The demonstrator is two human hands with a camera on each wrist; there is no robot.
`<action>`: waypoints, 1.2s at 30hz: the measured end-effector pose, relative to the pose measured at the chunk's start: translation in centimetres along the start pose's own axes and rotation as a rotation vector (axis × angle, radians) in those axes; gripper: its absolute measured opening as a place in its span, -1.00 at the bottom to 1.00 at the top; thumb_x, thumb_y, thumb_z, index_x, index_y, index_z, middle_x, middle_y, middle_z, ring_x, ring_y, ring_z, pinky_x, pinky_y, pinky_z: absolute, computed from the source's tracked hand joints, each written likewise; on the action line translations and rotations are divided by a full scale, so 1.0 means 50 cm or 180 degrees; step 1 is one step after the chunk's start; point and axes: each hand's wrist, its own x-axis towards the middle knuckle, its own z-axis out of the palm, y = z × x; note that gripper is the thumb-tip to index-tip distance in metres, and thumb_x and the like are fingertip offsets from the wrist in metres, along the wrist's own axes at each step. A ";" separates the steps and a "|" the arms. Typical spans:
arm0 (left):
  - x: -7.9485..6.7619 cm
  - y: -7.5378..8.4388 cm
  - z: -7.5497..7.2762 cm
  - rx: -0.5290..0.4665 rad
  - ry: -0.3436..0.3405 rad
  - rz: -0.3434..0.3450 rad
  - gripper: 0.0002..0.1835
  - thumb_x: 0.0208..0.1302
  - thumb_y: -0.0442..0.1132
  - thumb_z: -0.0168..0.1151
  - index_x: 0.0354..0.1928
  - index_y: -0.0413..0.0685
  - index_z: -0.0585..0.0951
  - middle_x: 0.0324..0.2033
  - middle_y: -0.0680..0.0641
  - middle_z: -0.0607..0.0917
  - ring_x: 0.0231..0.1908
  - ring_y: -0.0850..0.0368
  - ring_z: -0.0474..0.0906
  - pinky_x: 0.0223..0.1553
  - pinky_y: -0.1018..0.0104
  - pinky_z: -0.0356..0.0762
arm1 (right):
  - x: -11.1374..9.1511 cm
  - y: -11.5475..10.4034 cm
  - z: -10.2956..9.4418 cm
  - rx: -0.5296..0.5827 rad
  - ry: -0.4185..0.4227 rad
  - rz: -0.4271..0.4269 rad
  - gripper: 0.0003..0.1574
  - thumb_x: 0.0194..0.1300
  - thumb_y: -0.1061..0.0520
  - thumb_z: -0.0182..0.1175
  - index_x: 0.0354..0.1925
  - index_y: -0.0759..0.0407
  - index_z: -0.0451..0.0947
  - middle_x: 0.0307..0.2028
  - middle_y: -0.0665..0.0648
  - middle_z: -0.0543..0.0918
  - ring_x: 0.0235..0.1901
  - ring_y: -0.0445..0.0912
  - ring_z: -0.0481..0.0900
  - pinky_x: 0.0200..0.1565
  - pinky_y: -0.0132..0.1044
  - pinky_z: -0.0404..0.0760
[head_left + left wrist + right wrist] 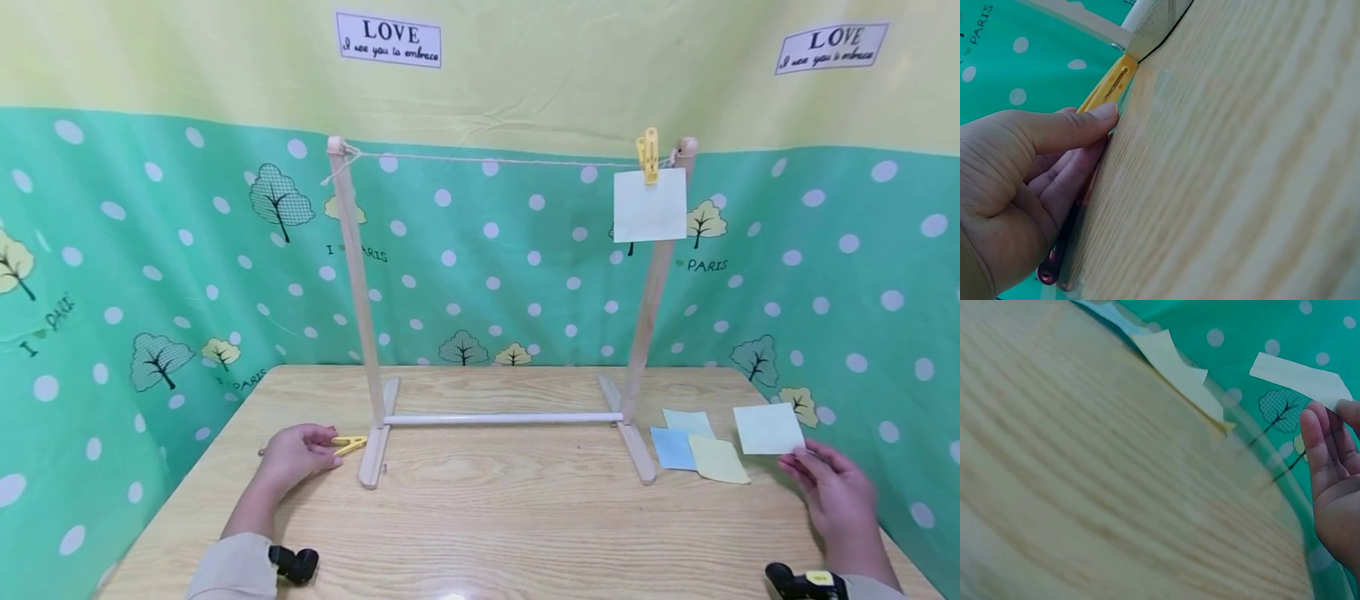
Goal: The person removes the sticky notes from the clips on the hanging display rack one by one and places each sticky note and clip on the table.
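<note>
At the left of the table my left hand (294,458) pinches a yellow clothespin (349,444) between thumb and fingers, close to the tabletop. The clothespin's tip points at the foot of the wooden stand (372,458). On the right, my right hand (838,492) pinches a pale sticky note (768,429) by its lower corner, held up above the table. Beside it lie several sticky notes: a blue one (672,448), a yellow one (718,459) and a pale one (686,421), partly overlapping.
A string (487,159) runs between the stand's two posts, with a white rod (502,418) low between them. Near its right end, another yellow clothespin (650,157) holds a pale note (649,208). A dark stick with a holed end (1050,269) lies under my left hand. Patterned cloth (487,275) hangs behind.
</note>
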 end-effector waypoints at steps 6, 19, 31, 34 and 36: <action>-0.001 -0.001 0.001 0.0036 0.0009 -0.0006 -0.50 -0.03 -0.29 0.56 0.00 -0.25 0.64 -0.15 -0.15 0.73 -0.28 0.10 0.68 0.18 -0.08 0.38 | 0.009 0.006 -0.017 -0.0307 0.0104 0.0114 -0.75 0.19 0.33 0.35 -0.21 0.01 0.70 -0.36 0.06 0.72 -0.36 -0.07 0.73 -0.22 -0.28 0.71; -0.009 0.009 -0.010 0.0021 0.0005 -0.0036 -0.49 0.00 -0.28 0.54 0.04 -0.24 0.63 -0.10 -0.17 0.71 -0.25 0.11 0.67 -0.21 0.29 0.66 | 0.054 0.004 -0.022 -0.3554 0.0599 0.0197 -0.28 0.40 0.03 0.19 0.30 0.48 0.30 -0.20 0.26 0.65 -0.35 -0.14 0.65 -0.35 -0.32 0.68; -0.015 0.015 -0.015 -0.0148 0.0020 0.0010 -0.51 0.06 -0.32 0.50 0.07 -0.24 0.61 -0.11 -0.19 0.71 -0.19 0.05 0.67 -0.22 0.33 0.67 | 0.054 0.003 -0.021 -0.4034 0.0594 0.0146 -0.24 0.38 -0.04 0.19 0.29 0.47 0.30 0.18 0.52 0.40 0.18 0.38 0.29 0.12 0.27 0.37; -0.018 0.023 -0.017 -0.0154 0.0032 0.0059 -0.51 0.07 -0.31 0.50 0.08 -0.24 0.61 -0.05 -0.22 0.69 -0.15 0.03 0.66 -0.20 0.33 0.67 | 0.052 0.000 -0.018 -0.3977 0.0600 0.0141 -0.22 0.39 -0.07 0.18 0.32 0.45 0.28 0.19 0.51 0.39 0.16 0.35 0.31 0.04 0.21 0.45; -0.020 0.031 -0.020 -0.0183 0.0035 0.0110 -0.49 0.07 -0.31 0.49 0.09 -0.25 0.60 -0.04 -0.24 0.68 -0.13 0.00 0.66 -0.19 0.33 0.66 | 0.047 -0.005 -0.011 -0.3995 0.0586 0.0102 -0.21 0.39 -0.09 0.18 0.33 0.42 0.28 0.21 0.49 0.38 0.15 0.33 0.33 -0.08 0.04 0.57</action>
